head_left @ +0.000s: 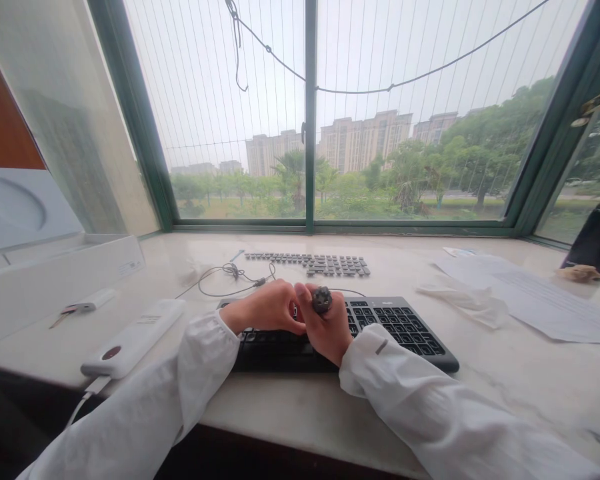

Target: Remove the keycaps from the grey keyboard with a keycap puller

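A black keyboard (410,328) lies flat on the pale sill under both hands, with many of its key places bare of caps. My right hand (327,327) is closed around a screwdriver (321,300), its dark fluted handle end pointing up toward me; the tip is hidden below. Against its thumb side, my left hand (267,308) is curled over the keyboard's left half, thumb and fingers nearly together. A bit of red shows between the hands, and what the left fingers hold cannot be made out. Beyond the keyboard, loose keycaps (337,265) lie in rows.
A thin cable (215,291) loops behind my left hand. At left are a white power bank (133,339), a small white item with keys (83,307) and a white box (115,257). Crumpled tissue (463,303), paper sheets (525,297) and a dark object (595,240) are at right.
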Available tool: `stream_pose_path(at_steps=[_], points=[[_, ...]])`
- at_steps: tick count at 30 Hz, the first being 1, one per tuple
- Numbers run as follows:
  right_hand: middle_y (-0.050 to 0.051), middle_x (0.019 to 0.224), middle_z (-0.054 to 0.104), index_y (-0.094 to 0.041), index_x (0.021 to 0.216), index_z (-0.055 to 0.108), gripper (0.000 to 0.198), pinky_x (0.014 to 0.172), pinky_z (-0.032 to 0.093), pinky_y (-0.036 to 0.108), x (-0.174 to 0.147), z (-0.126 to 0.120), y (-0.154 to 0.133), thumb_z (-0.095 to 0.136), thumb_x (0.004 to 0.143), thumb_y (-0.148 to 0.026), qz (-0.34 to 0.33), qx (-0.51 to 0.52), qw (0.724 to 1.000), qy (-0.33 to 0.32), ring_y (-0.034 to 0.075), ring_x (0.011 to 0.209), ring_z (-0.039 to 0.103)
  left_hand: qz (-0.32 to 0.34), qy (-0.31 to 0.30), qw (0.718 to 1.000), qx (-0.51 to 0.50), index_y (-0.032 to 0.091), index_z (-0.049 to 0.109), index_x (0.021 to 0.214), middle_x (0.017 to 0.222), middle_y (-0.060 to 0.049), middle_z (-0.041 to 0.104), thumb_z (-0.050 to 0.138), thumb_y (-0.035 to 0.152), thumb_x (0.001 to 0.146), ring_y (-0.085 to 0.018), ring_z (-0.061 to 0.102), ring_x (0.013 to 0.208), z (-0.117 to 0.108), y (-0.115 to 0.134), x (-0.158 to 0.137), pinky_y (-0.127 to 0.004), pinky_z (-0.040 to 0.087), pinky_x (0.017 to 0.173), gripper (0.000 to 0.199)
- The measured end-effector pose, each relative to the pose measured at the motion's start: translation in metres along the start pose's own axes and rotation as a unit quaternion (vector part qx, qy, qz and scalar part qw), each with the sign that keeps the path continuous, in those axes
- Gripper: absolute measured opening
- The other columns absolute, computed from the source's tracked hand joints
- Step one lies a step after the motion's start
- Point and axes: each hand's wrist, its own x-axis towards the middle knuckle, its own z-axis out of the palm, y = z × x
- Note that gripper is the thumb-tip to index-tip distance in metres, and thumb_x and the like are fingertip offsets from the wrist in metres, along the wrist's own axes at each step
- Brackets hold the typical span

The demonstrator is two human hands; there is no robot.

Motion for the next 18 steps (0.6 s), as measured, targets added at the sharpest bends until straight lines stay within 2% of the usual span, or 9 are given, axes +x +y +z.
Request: stream_pose_path(at_steps=[5,7,11,14,18], points=[[-0.004,0.045,0.036,-0.02,0.05,0.039,0.042,0.05,0.027,0.024,0.016,-0.018,0.001,0.051,0.087,-0.035,-0.052,-0.108,0.991,0.056,0.009,0.048,0.026,0.011,0.022,0.999,-0.02,0.015,0.069,0.076,0.067,0.001,0.066,0.067,0.035,0.074,-0.009,0.057,0.058,-0.005,0.006,-0.002,-0.017,0.041,0.055,0.02],[-0.004,0.046,0.039,-0.019,0.051,0.042,0.039,0.051,0.028,0.023,0.025,-0.029,0.007,0.052,0.086,-0.033,-0.077,-0.16,0.983,0.049,0.009,0.048,0.026,0.011,0.054,0.998,-0.025,0.015,0.069,0.081,0.072,-0.001,0.069,0.065,0.036,0.076,-0.009,0.059,0.059,-0.008,0.007,-0.003,-0.017,0.043,0.056,0.021],[-0.002,0.051,0.051,-0.021,0.063,0.056,0.023,0.054,0.031,0.023,0.038,-0.048,0.024,0.053,0.083,-0.029,-0.109,-0.246,0.963,-0.03,0.011,0.048,0.042,0.015,0.14,0.989,0.05,0.017,0.068,0.081,0.071,0.0,0.069,0.065,0.032,0.077,-0.009,0.06,0.058,-0.009,0.004,-0.002,-0.02,0.044,0.059,0.017],[-0.002,0.054,0.057,-0.022,0.075,0.063,0.009,0.054,0.032,0.023,0.041,-0.055,0.033,0.054,0.078,-0.023,-0.111,-0.316,0.936,-0.109,0.013,0.05,0.051,0.024,0.191,0.975,0.112,0.018,0.068,0.08,0.073,0.001,0.069,0.065,0.029,0.075,-0.011,0.062,0.063,-0.007,0.0,-0.002,-0.022,0.045,0.063,0.012],[-0.002,0.058,0.062,-0.022,0.091,0.065,0.023,0.056,0.034,0.022,0.041,-0.058,0.036,0.055,0.071,-0.019,-0.111,-0.365,0.902,-0.204,0.015,0.054,0.057,0.025,0.219,0.967,0.126,0.02,0.068,0.09,0.086,0.0,0.071,0.065,0.023,0.073,-0.014,0.065,0.074,-0.005,-0.002,-0.003,-0.024,0.046,0.068,0.017]])
